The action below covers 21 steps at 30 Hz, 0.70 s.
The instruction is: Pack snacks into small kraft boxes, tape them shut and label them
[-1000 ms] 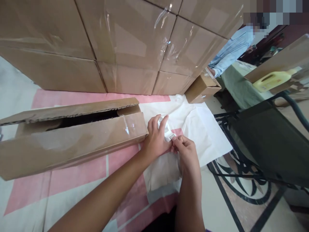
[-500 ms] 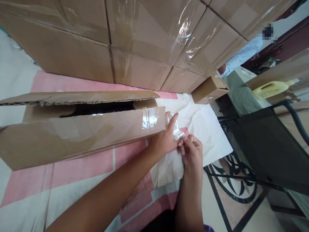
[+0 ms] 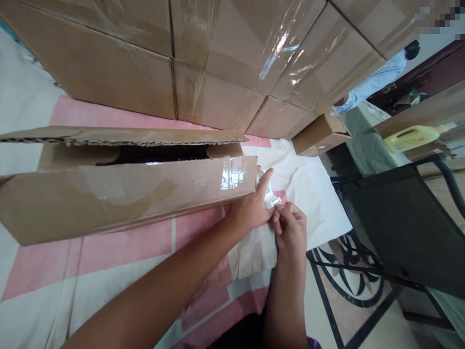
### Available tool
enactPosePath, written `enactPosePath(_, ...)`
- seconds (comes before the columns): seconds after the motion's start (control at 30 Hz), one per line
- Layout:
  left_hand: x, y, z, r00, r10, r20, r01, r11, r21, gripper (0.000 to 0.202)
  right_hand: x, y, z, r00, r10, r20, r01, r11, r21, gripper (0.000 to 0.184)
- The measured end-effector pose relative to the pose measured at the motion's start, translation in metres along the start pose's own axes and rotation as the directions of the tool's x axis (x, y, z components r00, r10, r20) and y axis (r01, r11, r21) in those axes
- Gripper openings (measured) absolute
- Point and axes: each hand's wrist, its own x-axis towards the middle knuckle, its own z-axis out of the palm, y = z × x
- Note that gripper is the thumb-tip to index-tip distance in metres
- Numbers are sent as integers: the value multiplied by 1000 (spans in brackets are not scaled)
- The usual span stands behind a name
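Stacked boxes (image 3: 225, 43): smooth brown cardboard, flat-faced and squared, crossed by glossy clear tape that throws crinkled white streaks.
Patchwork cloth (image 3: 138, 242): soft fabric in pink and off-white blocks, lightly creased, spread beneath the work.
Long box (image 3: 109, 189): low and narrow, its top gaping over a dark interior; the raised flap shows a ragged corrugated edge, and shiny tape covers the near wall's right end.
White sheet (image 3: 308, 194): thin, rumpled material with a straight right edge.
White piece (image 3: 269, 199): a curved band with a small rectangular slot framed at its lower end; it sits between the two hands, just beside the long box's right end.
Left hand (image 3: 254, 208): around the white piece, thumb spread upward; its other fingers are mostly hidden, so I cannot tell how they close.
Right hand (image 3: 292, 225): thumb and forefinger pinch the white piece's slotted end, remaining fingers curled.
Small box (image 3: 319, 138): plain cardboard, near a co-worker's pale blue sleeve (image 3: 378, 80).
Jug (image 3: 410, 138): translucent yellow plastic with a moulded handle.
Chair (image 3: 407, 223): taut dark fabric on black tubing.
Floor (image 3: 348, 281): polished, with leaf-shaped dark inlay inside a ring.
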Motion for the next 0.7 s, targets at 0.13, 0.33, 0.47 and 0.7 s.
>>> enactPosePath(0.13, 0, 0, -1, 1000, 3, 1, -3, 1000, 6, 85, 0, 0, 0, 1000, 7, 7, -7, 1000, 0, 47)
enactPosePath(0.33, 0, 3, -5, 999, -13, 36, 12, 1000, 17, 83, 1, 0, -1, 1000, 1, 32, -1, 1000, 7, 46)
enactPosePath(0.47, 0, 5, -7, 993, -53, 102, 51, 998, 25, 81, 3, 2, -3, 999, -8, 51, 8, 1000, 6, 48)
enactPosePath(0.7, 0, 5, -8, 990, -62, 129, 59, 998, 31, 83, 5, 4, -5, 997, -11, 75, 11, 1000, 3, 49)
